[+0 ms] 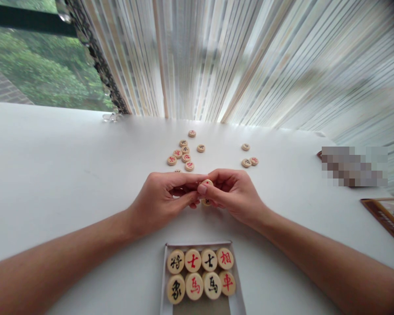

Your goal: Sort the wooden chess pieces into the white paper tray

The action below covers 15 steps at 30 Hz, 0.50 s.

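Both of my hands meet above the white table, beyond an open box. A round wooden piece with a red mark [207, 182] is pinched in my right hand [238, 194], the thumb across its face. My left hand [164, 199] has its fingers and thumb pressed together against the right fingers; whatever it may grip is hidden. Just beneath the held piece shows another piece with a black mark [206, 202], partly covered by the right fingers. The white box [238, 280] near me contains two visible rows of pieces with red or black characters, and part of its bottom is bare.
Several loose pieces [189, 166] lie beyond my hands, with a small group [246, 162] farther right. A brown-edged object [385, 218] sits at the table's right edge. A striped curtain [190, 61] hangs behind the table [68, 175], beside a window at the left.
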Motion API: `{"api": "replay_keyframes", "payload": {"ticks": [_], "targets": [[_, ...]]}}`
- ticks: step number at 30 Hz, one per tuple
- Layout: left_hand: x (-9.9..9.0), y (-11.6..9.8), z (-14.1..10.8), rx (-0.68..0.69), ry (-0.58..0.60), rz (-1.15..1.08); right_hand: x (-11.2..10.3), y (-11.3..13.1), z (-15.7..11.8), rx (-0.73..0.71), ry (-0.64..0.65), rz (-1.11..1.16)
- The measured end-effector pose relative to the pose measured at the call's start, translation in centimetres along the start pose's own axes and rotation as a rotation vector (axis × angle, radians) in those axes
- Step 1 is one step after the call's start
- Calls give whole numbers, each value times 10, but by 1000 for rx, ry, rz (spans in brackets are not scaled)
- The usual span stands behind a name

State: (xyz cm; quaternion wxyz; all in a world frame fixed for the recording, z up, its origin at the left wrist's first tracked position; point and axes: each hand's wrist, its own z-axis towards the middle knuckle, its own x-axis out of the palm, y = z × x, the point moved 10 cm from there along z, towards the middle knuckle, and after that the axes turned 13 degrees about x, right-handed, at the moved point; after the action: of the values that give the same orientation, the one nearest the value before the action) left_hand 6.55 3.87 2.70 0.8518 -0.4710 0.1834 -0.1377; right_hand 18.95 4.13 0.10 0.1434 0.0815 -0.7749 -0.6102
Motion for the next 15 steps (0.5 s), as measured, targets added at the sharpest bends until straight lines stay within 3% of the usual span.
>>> {"api": "replay_keyframes", "payload": {"ticks": [5,15], "targets": [[0,2,0,-19,10,6,-1,1,0,-11,-11,-29],[-4,6,2,-51,-68,-89,0,-2,0,-25,83,89]]}}
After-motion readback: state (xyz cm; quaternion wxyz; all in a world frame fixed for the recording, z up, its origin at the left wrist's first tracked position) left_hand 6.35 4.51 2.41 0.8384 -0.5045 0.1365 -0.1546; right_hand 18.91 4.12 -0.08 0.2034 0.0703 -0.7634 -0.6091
